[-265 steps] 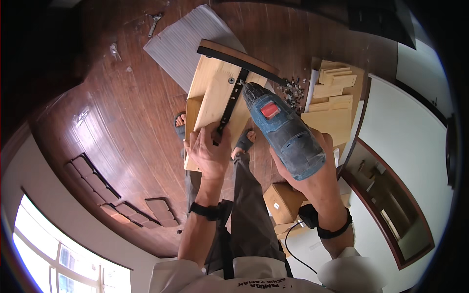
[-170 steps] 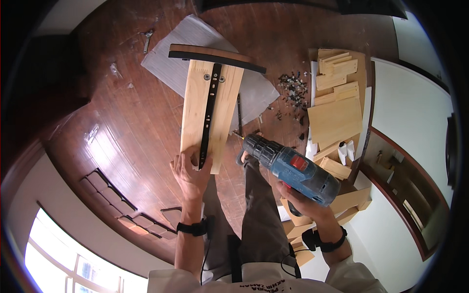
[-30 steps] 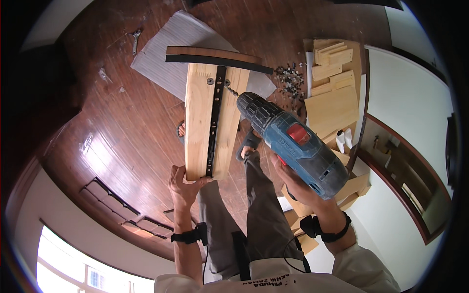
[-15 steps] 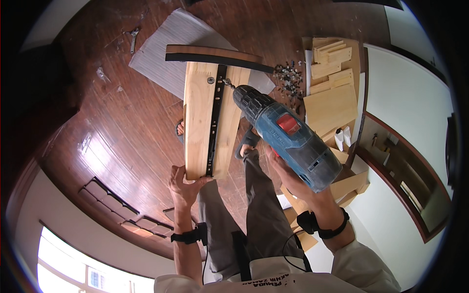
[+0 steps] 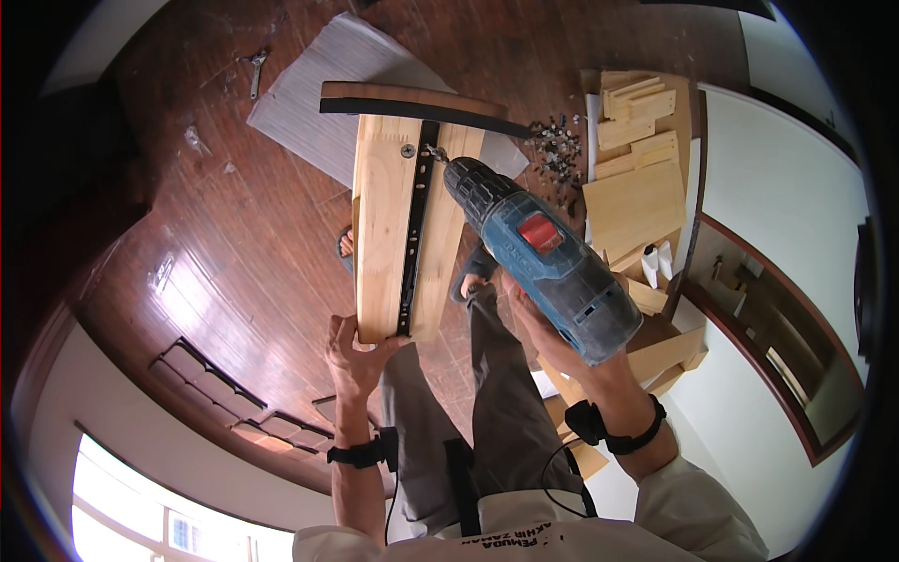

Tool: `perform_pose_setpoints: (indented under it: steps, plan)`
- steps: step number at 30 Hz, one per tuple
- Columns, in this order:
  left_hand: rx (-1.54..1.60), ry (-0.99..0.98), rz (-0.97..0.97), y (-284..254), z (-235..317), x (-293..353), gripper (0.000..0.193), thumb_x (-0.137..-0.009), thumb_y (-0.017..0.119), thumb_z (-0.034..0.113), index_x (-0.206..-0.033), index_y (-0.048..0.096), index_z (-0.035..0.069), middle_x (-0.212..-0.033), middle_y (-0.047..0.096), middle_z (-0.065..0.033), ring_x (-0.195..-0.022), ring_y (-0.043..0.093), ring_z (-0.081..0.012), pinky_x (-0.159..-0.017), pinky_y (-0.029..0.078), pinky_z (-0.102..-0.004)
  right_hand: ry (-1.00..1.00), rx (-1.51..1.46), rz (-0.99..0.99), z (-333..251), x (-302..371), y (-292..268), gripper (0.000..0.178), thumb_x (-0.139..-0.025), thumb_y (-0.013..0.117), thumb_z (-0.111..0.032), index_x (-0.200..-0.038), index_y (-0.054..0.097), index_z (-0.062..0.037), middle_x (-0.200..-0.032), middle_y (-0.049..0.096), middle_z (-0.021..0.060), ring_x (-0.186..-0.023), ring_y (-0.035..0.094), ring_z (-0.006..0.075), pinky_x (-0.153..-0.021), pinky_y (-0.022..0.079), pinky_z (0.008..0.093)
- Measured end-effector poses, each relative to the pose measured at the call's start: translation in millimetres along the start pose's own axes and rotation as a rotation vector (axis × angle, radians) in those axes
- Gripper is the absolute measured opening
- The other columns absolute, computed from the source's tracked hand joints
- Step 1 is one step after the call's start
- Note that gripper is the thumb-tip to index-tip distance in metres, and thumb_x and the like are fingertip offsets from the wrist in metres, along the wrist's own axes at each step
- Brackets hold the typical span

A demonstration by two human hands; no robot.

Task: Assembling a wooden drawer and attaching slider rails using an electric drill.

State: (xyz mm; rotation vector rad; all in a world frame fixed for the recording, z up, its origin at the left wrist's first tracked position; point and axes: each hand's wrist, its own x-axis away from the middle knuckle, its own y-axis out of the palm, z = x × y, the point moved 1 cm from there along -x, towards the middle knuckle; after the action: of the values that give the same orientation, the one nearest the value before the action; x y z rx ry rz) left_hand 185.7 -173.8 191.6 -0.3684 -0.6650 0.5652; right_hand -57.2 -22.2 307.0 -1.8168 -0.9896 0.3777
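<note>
Right hand (image 5: pixel 536 317) wrapped round drill (image 5: pixel 552 258); left hand (image 5: pixel 356 363) pinches near end of wooden drawer (image 5: pixel 382 215), in front of legs (image 5: pixel 510 403). Bit (image 5: pixel 438 155) slants at far end of black rail (image 5: pixel 416 215); could skid if 1-handed support lets drawer twist.

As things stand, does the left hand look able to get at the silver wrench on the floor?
Probably not: the left hand grips the near end of the wooden piece, and the silver wrench lies far across the floor, seemingly beyond reach.
</note>
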Motion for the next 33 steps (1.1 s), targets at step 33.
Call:
perform_pose_setpoints:
  steps: [33]
  plan:
    - [-0.006,-0.083,-0.078,0.8,12.1,-5.4,0.054,-0.053,0.093,0.029,-0.086,0.06,0.003,-0.082,0.054,-0.0107,-0.074,0.058,-0.0303,-0.065,0.049,-0.0418,0.217,-0.096,-0.028,-60.0,-37.6,-17.1,0.037,-0.075,0.072,-0.011,-0.108,0.057,-0.0014,-0.08,0.063,0.0143,-0.068,0.064,0.0347,-0.057,0.051,0.0393]
